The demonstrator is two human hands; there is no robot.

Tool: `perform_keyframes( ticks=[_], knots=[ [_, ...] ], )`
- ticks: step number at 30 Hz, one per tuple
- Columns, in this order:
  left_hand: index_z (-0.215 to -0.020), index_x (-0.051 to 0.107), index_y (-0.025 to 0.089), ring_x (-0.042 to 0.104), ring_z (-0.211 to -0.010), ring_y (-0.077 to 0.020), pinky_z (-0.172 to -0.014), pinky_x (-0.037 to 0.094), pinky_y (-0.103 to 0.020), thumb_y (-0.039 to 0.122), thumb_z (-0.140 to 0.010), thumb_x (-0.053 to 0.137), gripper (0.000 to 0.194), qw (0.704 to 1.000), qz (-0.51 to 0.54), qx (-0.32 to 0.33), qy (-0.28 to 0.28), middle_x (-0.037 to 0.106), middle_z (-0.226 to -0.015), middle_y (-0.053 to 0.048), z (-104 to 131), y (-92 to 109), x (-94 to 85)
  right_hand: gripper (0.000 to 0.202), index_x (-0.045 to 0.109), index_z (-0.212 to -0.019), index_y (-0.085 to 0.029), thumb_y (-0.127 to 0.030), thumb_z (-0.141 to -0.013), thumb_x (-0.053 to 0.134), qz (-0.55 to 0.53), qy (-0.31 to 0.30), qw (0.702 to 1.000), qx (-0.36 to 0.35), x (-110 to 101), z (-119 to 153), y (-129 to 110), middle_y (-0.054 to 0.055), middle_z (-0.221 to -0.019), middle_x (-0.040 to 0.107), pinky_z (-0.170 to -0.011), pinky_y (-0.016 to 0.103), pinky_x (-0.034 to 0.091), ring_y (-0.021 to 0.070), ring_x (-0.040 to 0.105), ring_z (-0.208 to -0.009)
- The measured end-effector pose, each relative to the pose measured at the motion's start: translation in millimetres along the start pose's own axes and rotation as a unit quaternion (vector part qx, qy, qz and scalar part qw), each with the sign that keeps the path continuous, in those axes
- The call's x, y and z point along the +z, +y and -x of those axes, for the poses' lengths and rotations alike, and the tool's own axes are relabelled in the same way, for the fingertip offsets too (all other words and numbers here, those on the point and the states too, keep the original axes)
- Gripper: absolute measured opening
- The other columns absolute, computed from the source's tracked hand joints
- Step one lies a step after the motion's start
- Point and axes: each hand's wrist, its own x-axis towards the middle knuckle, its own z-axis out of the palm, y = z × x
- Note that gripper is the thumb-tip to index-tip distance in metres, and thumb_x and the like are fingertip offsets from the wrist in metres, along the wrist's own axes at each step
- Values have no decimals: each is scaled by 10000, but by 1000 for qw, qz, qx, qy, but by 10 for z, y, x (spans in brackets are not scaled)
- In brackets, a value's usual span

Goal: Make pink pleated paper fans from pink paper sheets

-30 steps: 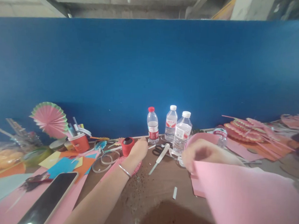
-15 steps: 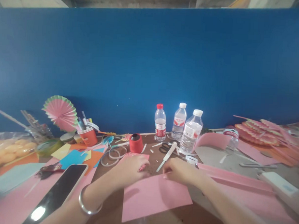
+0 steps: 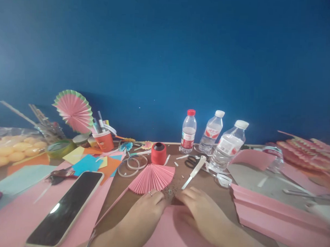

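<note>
A sheet of pink paper lies on the table in front of me, its far edge between my two hands. My left hand, with a ring on one finger, has its fingers bent at the paper's far left corner. The fingers of my right hand reach over the far edge, with the thumb on the sheet. Both hands seem to grip that edge; their fingertips are partly hidden. Just beyond my left hand, a pleated pink paper fan lies spread against a red spool.
A white-handled tool and black scissors lie beyond my right hand, before several water bottles. A phone rests on pink paper at left. Folded pink paper lies at right. A red cup holds pens.
My view has tilted down and shifted left. My hands have come nearer to me relative to the table things, along with the paper. The pleated fan, mostly hidden before, now shows.
</note>
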Motion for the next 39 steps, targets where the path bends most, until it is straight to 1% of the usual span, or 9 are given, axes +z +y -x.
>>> perform_keyframes(
  ticks=[4,7,10,13,19,23,29,34,39],
  knots=[
    [-911,591,162,560,-795,-191,-717,482,-323,11,-801,468,224,999,-43,28,-4,601,-880,-38,40,-28,96,204,612,-1014,-207,-150,-824,563,13,55,998,-36,336,127,18,32,-870,634,-707,338,443,207,558,-811],
    [-941,592,151,568,-778,-205,-670,492,-327,28,-799,494,212,996,-81,40,7,605,-856,-45,70,-22,122,265,563,-1131,-174,-152,-875,498,29,82,994,-73,429,183,52,63,-921,625,-725,346,457,204,551,-837],
    [-953,594,138,571,-765,-210,-651,492,-330,33,-804,483,214,991,-117,60,20,607,-847,-59,88,0,120,291,531,-1175,-140,-141,-894,455,40,76,991,-105,403,184,37,92,-989,611,-776,354,465,207,542,-890],
    [-935,602,137,573,-762,-209,-658,488,-331,27,-804,467,217,988,-133,73,24,608,-841,-64,92,18,113,274,542,-1151,-132,-126,-903,426,39,67,989,-126,358,161,-6,101,-1014,604,-803,347,464,199,535,-911],
    [-910,610,139,577,-749,-219,-635,483,-333,15,-770,513,211,988,-141,62,26,613,-821,-51,103,30,138,196,594,-1006,-128,-120,-899,429,42,45,991,-117,325,132,-37,70,-900,597,-714,326,464,185,518,-800],
    [-891,604,146,568,-747,-213,-627,465,-325,25,-786,494,194,987,-146,59,22,601,-817,-49,109,28,167,148,598,-933,-134,-135,-892,455,54,25,992,-110,317,130,-34,48,-866,584,-672,317,447,179,500,-758],
    [-816,603,160,557,-747,-203,-646,450,-324,36,-814,458,190,988,-144,53,32,581,-788,-43,99,26,141,114,595,-915,-137,-120,-862,495,67,26,991,-112,307,121,-48,40,-861,572,-672,306,431,175,490,-758],
    [-721,613,159,568,-696,-205,-594,454,-318,-3,-766,485,211,989,-140,47,18,591,-732,-34,96,43,81,61,591,-834,-139,-117,-833,534,88,21,988,-121,333,122,-41,36,-830,562,-633,308,408,177,480,-725],
    [-700,620,161,580,-691,-208,-596,452,-316,-82,-704,447,299,991,-126,26,-23,611,-716,-36,103,32,30,40,584,-810,-152,-120,-787,585,115,-3,984,-134,364,144,-44,28,-825,542,-635,324,389,183,465,-727]
  ],
)
